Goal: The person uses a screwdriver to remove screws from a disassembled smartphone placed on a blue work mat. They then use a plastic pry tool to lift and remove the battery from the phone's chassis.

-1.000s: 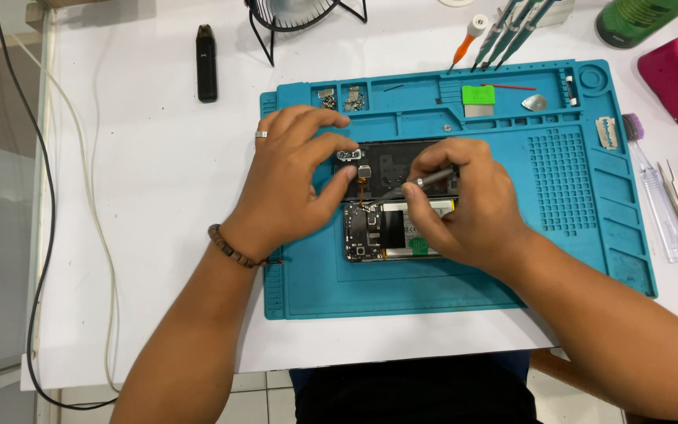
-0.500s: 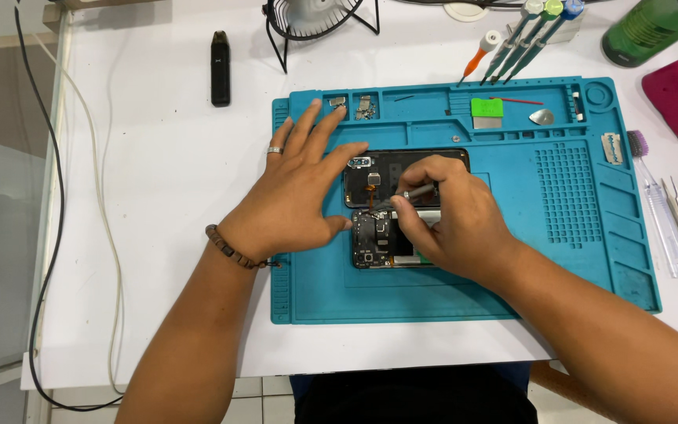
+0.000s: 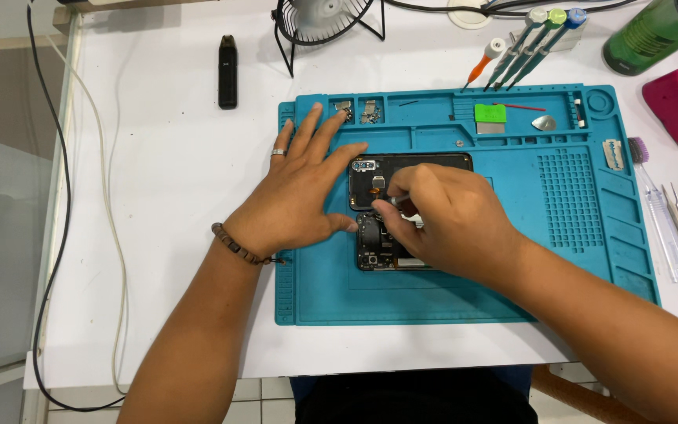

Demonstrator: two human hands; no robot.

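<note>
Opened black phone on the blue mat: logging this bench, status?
Left hand flat, steadying opened black phone. Right hand pinches thin metal tool over its board. Blue mat otherwise unobstructed.

Bright, even light falls from above onto the white surface, which comes out nearly washed out, with little texture left. Shadows are soft and short: a faint one lies under the left hand on the blue mat, another beneath the right hand. The small fan casts a pale shadow to its left. The frame is sharp in the middle; the fingertips look slightly soft. Straight edges bow a little near the corners.
</note>
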